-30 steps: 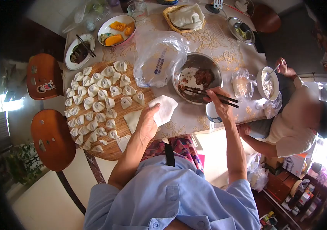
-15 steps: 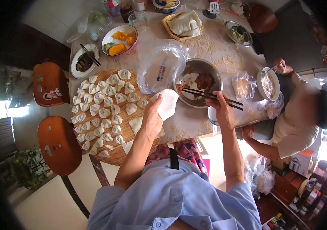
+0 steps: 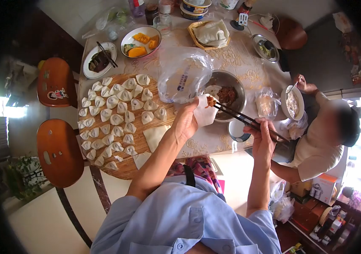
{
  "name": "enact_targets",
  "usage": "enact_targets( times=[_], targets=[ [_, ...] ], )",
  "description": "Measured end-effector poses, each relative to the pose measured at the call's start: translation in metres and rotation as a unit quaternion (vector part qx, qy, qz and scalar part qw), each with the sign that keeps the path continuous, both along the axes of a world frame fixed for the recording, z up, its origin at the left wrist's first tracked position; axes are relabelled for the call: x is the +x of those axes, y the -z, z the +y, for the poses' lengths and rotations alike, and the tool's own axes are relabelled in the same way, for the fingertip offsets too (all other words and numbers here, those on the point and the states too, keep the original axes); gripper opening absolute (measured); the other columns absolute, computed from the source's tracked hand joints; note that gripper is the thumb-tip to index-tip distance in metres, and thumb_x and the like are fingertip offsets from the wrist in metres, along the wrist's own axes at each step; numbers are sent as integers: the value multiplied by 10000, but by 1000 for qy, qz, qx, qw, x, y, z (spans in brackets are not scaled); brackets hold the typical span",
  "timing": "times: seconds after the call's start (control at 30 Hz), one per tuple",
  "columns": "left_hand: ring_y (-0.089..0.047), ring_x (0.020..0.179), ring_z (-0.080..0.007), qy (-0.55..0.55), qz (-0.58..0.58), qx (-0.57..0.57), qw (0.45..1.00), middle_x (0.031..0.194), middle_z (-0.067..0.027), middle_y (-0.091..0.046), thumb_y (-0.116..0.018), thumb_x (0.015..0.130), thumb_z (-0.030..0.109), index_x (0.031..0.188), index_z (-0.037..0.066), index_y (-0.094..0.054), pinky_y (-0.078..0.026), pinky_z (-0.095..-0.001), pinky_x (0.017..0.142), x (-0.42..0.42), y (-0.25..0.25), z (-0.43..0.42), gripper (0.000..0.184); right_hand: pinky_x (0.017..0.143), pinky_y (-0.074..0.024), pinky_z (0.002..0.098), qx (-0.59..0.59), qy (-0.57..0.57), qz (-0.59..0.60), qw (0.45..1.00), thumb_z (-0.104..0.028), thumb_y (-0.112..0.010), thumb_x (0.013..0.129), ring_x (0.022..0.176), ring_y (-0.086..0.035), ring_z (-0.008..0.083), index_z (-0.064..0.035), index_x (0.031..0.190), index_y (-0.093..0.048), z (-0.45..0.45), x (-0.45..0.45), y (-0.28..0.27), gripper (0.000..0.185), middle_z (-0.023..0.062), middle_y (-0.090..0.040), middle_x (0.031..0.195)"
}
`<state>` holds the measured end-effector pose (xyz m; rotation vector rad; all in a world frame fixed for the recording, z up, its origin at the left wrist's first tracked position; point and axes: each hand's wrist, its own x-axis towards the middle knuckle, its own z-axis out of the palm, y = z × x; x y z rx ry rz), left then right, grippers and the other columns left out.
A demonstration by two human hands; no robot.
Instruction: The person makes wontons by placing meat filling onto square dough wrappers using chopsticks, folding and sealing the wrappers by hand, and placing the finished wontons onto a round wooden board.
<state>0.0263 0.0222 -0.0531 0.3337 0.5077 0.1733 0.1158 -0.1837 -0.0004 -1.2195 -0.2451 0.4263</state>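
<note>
My left hand [image 3: 187, 119] holds a thin white wonton wrapper [image 3: 204, 115] up near the metal bowl's rim. In my right hand [image 3: 263, 139] is a pair of dark chopsticks [image 3: 240, 117], their tips at the wrapper with a lump of reddish-brown meat filling [image 3: 211, 100]. Whether the lump rests on the wrapper or only on the tips, I cannot tell. More filling lies in the metal bowl [image 3: 242, 91] behind. Several folded wontons [image 3: 124, 95] stand in rows on the round wooden board [image 3: 150, 127] to the left. Flat wrappers [image 3: 154, 136] lie at the board's near right edge.
A clear plastic bag [image 3: 182, 80] lies between board and bowl. Dishes of food [image 3: 141, 42] and a basket with a cloth [image 3: 209, 34] stand farther back. At right, a seated person [image 3: 322, 139] holds a utensil in a white bowl [image 3: 292, 103].
My right hand has brought the chopsticks and filling from the metal bowl to the wrapper. My left hand has moved right with the wrapper, closer to the bowl. The view has shifted slightly.
</note>
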Motion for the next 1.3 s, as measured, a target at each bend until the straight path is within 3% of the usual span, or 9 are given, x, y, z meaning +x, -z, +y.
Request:
enact_targets(
  times=[0.13, 0.23, 0.37, 0.5, 0.57, 0.63, 0.7, 0.9, 1.3],
  targets=[
    [-578, 975, -205, 10, -45, -40, 998, 1081, -89, -578, -426, 936, 241, 1125, 24, -503, -481, -362, 854, -9, -7, 3, 299, 643, -508, 312, -106, -8, -243, 964, -107, -545, 863, 689, -620, 205, 62, 850, -572, 9, -29, -19, 172, 135, -591, 795],
    [-574, 991, -216, -3, -87, -94, 992, 1077, -99, -576, -403, 944, 244, 1115, 17, -498, -482, -377, 864, -11, -7, 3, 300, 635, -518, 315, -258, -97, -555, 785, -2, -656, 709, 778, -607, 252, 27, 912, -597, 14, -45, -29, 213, 134, -570, 829],
    [-561, 1024, -242, -44, -95, -103, 989, 1074, -129, -568, -354, 958, 241, 1095, -5, -491, -471, -396, 895, -15, -4, 9, 313, 611, -523, 320, -228, -169, -724, 628, -50, -706, 660, 790, -594, 264, 38, 925, -592, 31, -64, -26, 302, 115, -549, 864],
    [-552, 1042, -268, -36, -67, -126, 989, 1084, -157, -559, -304, 968, 247, 1123, -19, -461, -458, -410, 917, -27, -21, 21, 347, 597, -507, 309, -233, -169, -624, 727, -34, -717, 635, 767, -600, 243, -16, 889, -631, 21, -58, -46, 269, 112, -579, 847],
    [-548, 1048, -278, -15, -71, -109, 991, 1088, -163, -557, -290, 970, 257, 1138, -18, -448, -453, -416, 923, -32, -21, 25, 360, 595, -497, 305, -221, -121, -544, 801, -105, -529, 835, 715, -613, 205, 32, 843, -596, 19, -44, -66, 152, 107, -597, 812],
    [-557, 1039, -285, 16, -82, -107, 991, 1108, -165, -555, -312, 964, 272, 1175, -26, -425, -462, -418, 912, -38, -30, 28, 383, 586, -506, 294, -89, -57, -273, 956, -145, -529, 879, 669, -606, 203, 61, 809, -575, 18, -36, -61, 222, 128, -577, 794],
    [-568, 1024, -287, 50, -108, -90, 989, 1114, -171, -556, -336, 958, 271, 1178, -35, -430, -475, -413, 900, -44, -41, 30, 388, 577, -526, 301, -15, -20, -114, 993, -155, -494, 904, 626, -612, 216, 59, 836, -541, 21, -22, -58, 230, 128, -559, 770],
    [-590, 990, -280, 77, -108, -76, 988, 1107, -189, -562, -396, 941, 234, 1139, -51, -472, -496, -397, 886, -52, -54, 28, 355, 571, -540, 327, 13, -84, 9, 996, -148, -492, 905, 634, -614, 237, 66, 908, -509, 31, -11, -48, 215, 136, -557, 798],
    [-578, 1013, -267, 74, -135, -95, 984, 1120, -194, -548, -375, 946, 234, 1181, -53, -418, -504, -387, 885, -66, -45, 37, 374, 495, -537, 316, 0, -88, -26, 996, -126, -512, 888, 577, -595, 226, 62, 860, -523, 24, -1, -61, 191, 133, -540, 851]
  ],
)
